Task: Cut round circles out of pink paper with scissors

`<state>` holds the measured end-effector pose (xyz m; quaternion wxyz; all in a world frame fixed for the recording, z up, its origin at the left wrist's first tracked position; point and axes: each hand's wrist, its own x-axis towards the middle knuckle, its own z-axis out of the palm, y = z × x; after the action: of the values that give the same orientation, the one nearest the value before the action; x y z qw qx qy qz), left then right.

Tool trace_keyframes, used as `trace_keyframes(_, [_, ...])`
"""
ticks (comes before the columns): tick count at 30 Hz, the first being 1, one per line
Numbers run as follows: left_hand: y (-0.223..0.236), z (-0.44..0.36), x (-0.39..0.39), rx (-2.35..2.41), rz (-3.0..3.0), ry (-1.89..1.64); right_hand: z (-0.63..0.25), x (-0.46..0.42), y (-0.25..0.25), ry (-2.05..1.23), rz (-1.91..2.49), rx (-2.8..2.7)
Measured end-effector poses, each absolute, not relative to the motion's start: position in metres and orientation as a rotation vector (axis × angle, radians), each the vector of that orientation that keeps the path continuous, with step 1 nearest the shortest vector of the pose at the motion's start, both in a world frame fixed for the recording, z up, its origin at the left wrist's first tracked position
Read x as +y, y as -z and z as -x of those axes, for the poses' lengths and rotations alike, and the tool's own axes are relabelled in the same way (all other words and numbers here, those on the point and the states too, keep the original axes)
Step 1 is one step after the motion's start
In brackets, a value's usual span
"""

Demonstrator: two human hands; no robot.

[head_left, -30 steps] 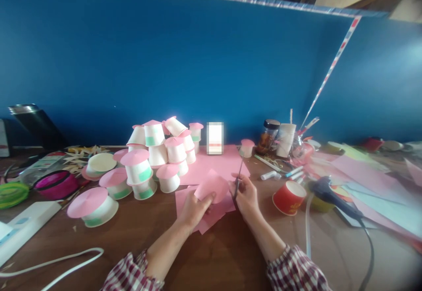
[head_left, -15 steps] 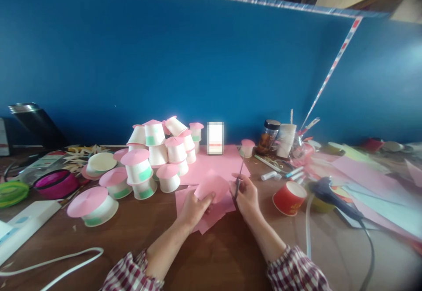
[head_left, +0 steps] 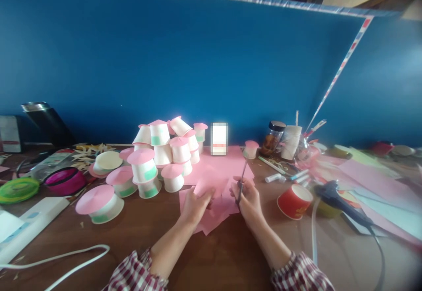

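My left hand (head_left: 197, 204) is closed on a piece of pink paper (head_left: 211, 183), thumb on top. The paper's outline blends into the pink sheets (head_left: 211, 223) lying under it on the table. In my right hand (head_left: 249, 198) is a pair of scissors (head_left: 243, 179), blades pointing up and away from me, just right of the held paper. To the left stand several white paper cups (head_left: 145, 173) topped with pink paper discs, some stacked. One more pink-topped cup (head_left: 251, 151) sits beyond the scissors.
A red paper cup (head_left: 294, 201) and a glue gun (head_left: 344, 203) with its cord lie to the right. Behind them are a jar (head_left: 275, 139) and markers (head_left: 299, 174). At left are a power strip (head_left: 39, 220), a magenta round case (head_left: 65, 181) and a dark bottle (head_left: 49, 124).
The held paper has tipped and now shows less of its rounded outline. My right hand still holds the scissors. The whole view has shifted slightly, so things appear further right.
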<state>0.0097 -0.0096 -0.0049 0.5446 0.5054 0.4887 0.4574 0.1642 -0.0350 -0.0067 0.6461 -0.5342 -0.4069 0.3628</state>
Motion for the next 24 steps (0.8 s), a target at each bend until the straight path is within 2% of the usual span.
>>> trace_keyframes(8, [0.007,-0.008,-0.003,1.151,-0.958,-1.238,-0.148,-0.049,-0.006,-0.949,1.19,-0.999])
trace_keyframes(15, [0.004,-0.012,-0.005,1.117,-0.86,-1.401,-0.136,-0.055,0.003,-1.062,1.128,-1.133])
trace_keyframes(24, [0.005,-0.016,-0.008,1.186,-0.752,-1.426,-0.123,-0.062,-0.005,-1.166,1.135,-1.282])
